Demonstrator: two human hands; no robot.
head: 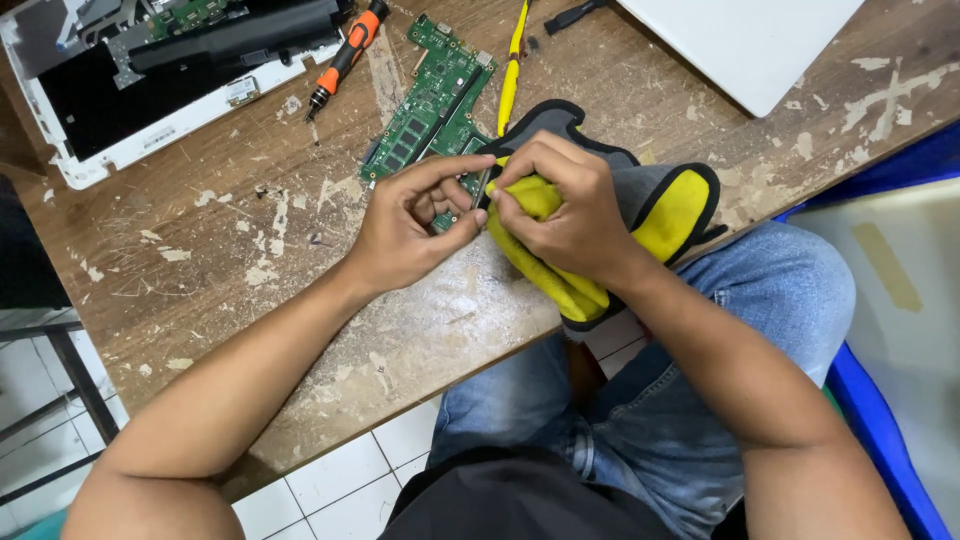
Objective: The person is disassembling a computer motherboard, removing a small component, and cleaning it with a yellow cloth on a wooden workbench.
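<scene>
1. Nearest the camera, a seated person's lap in blue jeans [700,400] is seen from above, with both bare forearms stretched forward over the edge of a scarred wooden worktop [250,290].
2. The left hand [410,235] is curled, with thumb and forefinger pinched on a small thin metal part [481,187]. The part is held just above the worktop, at the near end of a green circuit board [430,95].
3. The right hand [560,210] is closed round a bunched yellow cloth [545,270], and a fold of it is pressed against the same small part.
4. The step in hand is judged to be the wiping or cleaning of the small part with the cloth.
5. The next move is judged to call for a steady pinch from the left hand and light, short strokes from the right, so that the part is not bent or dropped.
6. Under the right hand lies a grey and yellow padded piece [670,200] with black edging; its kind cannot be told.
7. Farther off, an orange-handled screwdriver [345,55], a yellow strip-like tool [512,65] and an opened white laptop [150,80] lie on the worktop.
8. The small part is mostly hidden by fingers, so its shape is unclear. The laptop and a white panel [740,40] are cut off by the top edge.
</scene>
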